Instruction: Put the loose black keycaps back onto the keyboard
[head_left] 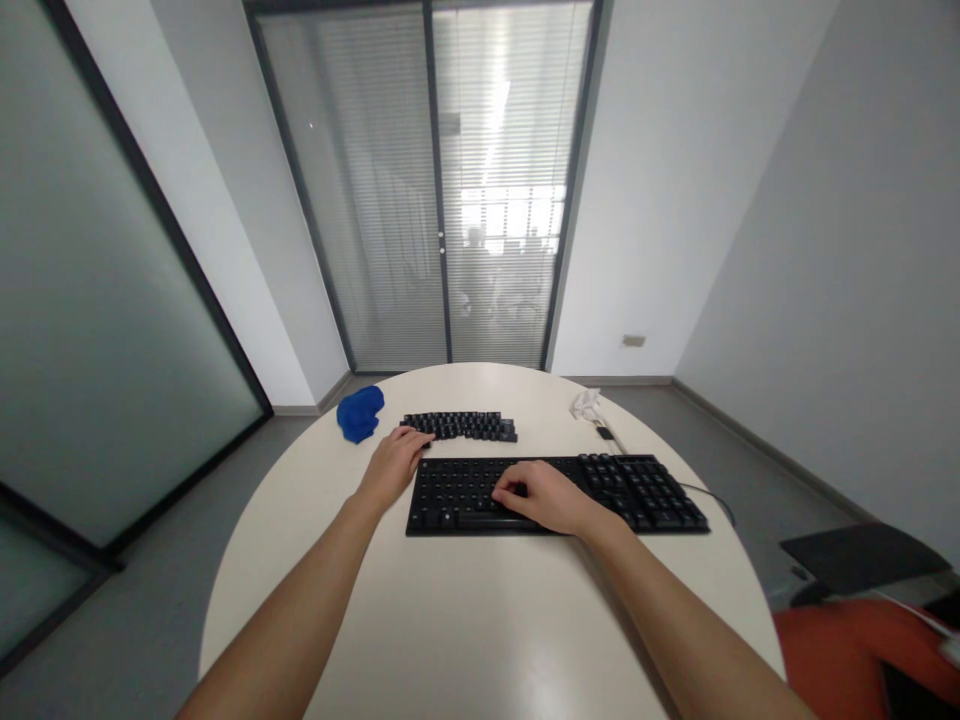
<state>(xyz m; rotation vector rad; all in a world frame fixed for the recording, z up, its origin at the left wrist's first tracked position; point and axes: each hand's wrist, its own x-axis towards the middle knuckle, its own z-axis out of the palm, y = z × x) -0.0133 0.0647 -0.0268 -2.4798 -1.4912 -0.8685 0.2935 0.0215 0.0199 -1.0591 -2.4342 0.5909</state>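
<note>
Currently our keyboard sits mid-bench, main block mostly bare, numpad capped. Loose keycaps lie in rows just behind it. Our left hand is half-curled, fingertips at the rows' near-left corner; we can't tell if it grips a cap. Our right hand is over the keyboard, fingers curled, thumb near index; any hold is hidden. Blue cloth far left.

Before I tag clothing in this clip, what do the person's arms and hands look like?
The left hand and right hand wear no gloves, and the left arm and right arm are bare: no sleeve, watch or cable shows.
</note>
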